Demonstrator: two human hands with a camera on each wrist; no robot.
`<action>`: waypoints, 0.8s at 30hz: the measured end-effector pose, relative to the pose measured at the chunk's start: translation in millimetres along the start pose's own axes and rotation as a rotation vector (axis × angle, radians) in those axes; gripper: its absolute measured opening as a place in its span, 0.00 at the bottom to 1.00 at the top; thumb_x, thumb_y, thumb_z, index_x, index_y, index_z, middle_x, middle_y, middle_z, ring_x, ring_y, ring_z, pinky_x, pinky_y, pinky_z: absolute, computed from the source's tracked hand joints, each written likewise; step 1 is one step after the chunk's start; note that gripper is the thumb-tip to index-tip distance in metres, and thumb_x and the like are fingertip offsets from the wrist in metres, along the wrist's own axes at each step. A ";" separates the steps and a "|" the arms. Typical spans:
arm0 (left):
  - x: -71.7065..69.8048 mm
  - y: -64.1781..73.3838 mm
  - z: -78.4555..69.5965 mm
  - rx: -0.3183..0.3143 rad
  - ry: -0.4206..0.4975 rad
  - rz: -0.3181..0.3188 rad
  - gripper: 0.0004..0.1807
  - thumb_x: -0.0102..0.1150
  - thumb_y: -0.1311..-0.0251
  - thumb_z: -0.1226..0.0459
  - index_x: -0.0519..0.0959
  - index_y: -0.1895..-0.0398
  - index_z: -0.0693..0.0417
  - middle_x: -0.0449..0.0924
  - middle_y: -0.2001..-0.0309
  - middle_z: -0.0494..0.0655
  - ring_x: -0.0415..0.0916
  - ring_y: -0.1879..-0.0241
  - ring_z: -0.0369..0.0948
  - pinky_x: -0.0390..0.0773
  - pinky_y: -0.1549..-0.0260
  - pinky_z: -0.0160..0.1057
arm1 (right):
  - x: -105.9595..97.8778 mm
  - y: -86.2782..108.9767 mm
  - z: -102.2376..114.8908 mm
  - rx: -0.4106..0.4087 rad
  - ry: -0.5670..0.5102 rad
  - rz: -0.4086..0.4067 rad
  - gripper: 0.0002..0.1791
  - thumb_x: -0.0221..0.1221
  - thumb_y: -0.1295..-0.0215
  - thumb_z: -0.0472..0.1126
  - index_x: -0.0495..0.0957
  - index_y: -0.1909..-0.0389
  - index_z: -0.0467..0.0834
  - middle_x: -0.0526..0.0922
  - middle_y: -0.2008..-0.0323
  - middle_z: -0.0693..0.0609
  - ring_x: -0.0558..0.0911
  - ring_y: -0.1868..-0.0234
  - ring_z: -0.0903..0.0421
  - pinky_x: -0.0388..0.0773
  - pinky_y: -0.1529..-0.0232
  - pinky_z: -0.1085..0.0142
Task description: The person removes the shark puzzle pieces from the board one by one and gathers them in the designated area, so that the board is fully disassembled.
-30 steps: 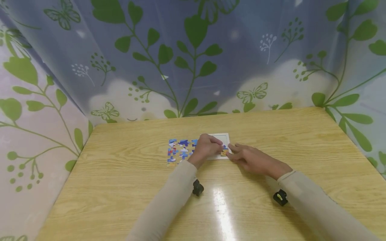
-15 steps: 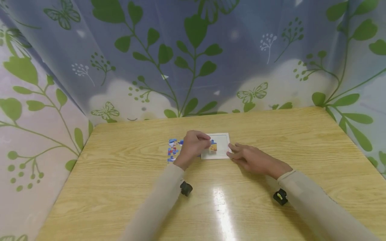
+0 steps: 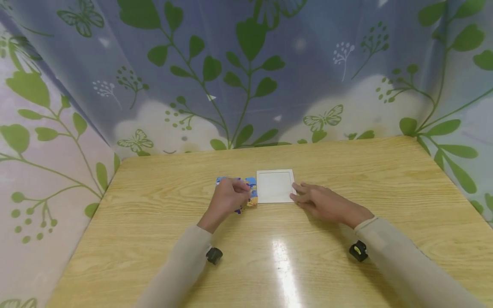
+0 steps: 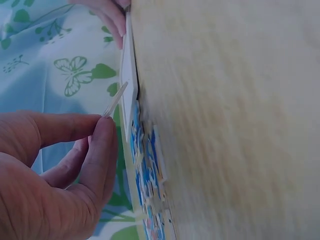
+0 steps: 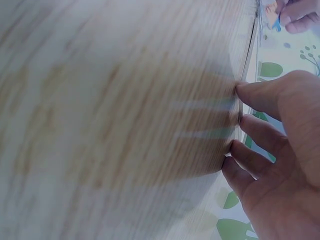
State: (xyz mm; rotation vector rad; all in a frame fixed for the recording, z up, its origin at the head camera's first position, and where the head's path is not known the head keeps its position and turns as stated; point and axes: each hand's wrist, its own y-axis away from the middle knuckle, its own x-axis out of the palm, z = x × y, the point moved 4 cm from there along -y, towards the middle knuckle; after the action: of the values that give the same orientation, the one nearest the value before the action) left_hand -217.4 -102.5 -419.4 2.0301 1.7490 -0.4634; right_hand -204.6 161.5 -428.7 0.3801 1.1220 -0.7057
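Observation:
My left hand (image 3: 226, 197) pinches a small jigsaw puzzle piece (image 4: 115, 99) between thumb and index finger. The piece shows orange and blue in the right wrist view, and edge-on in the left wrist view. It is raised above the table, over the right side of several loose blue puzzle pieces (image 3: 251, 182) that the hand partly hides. Right of them lies a flat white puzzle frame (image 3: 275, 201) with a plain pale inside. At its right edge, my right hand (image 3: 321, 203) rests its fingertips and thumb against the rim, fingers extended.
The wooden table (image 3: 154, 248) carries the pieces and frame near its back edge. A patterned cloth (image 3: 215, 85) with leaves and butterflies hangs behind and at the sides. Black wrist devices (image 3: 214, 255) sit on both sleeves.
My left hand has moved left with the puzzle piece, from over the white frame to above the loose pieces, uncovering the frame's inside. The right hand stays at the frame's edge.

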 end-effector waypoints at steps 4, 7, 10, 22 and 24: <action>-0.2 6.8 2.6 -0.005 -0.064 0.005 0.02 0.68 0.43 0.71 0.86 0.67 0.57 0.84 0.66 0.47 0.80 0.66 0.42 0.81 0.68 0.38 | 0.8 0.3 -0.2 0.016 -0.017 0.010 0.20 0.58 0.28 0.31 0.75 0.37 0.33 0.65 0.31 0.30 0.66 0.32 0.28 0.66 0.35 0.40; -0.2 9.7 4.2 -0.013 -0.101 0.001 0.03 0.69 0.43 0.72 0.86 0.67 0.58 0.85 0.68 0.46 0.80 0.67 0.42 0.81 0.69 0.38 | 1.3 0.2 -0.6 0.025 -0.030 0.013 0.20 0.58 0.28 0.31 0.75 0.36 0.33 0.65 0.30 0.30 0.66 0.31 0.28 0.66 0.35 0.41; -0.5 11.1 5.4 -0.016 -0.138 -0.006 0.02 0.70 0.44 0.71 0.86 0.68 0.59 0.85 0.68 0.45 0.80 0.68 0.41 0.81 0.70 0.37 | 0.9 0.0 -0.6 0.026 -0.034 0.005 0.20 0.58 0.28 0.31 0.75 0.36 0.33 0.65 0.31 0.30 0.66 0.31 0.28 0.66 0.35 0.41; -2.7 12.6 5.0 -0.002 -0.212 -0.010 0.02 0.71 0.47 0.70 0.86 0.72 0.58 0.85 0.71 0.46 0.80 0.71 0.40 0.80 0.71 0.36 | 0.7 -0.6 1.7 0.012 -0.025 -0.012 0.19 0.58 0.27 0.32 0.76 0.37 0.34 0.67 0.31 0.30 0.67 0.33 0.28 0.68 0.36 0.40; -2.9 12.9 4.0 -0.006 -0.229 -0.011 0.03 0.72 0.47 0.70 0.86 0.73 0.57 0.85 0.71 0.45 0.79 0.71 0.39 0.80 0.71 0.36 | 0.9 -0.7 2.2 0.012 -0.025 -0.012 0.19 0.57 0.27 0.32 0.76 0.37 0.34 0.67 0.31 0.30 0.67 0.33 0.28 0.68 0.36 0.40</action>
State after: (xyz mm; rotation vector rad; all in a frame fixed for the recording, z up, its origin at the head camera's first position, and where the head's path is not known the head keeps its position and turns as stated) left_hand -205.0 -108.7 -420.1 1.8816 1.6220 -0.6646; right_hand -203.3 159.3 -428.5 0.3740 1.0974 -0.7261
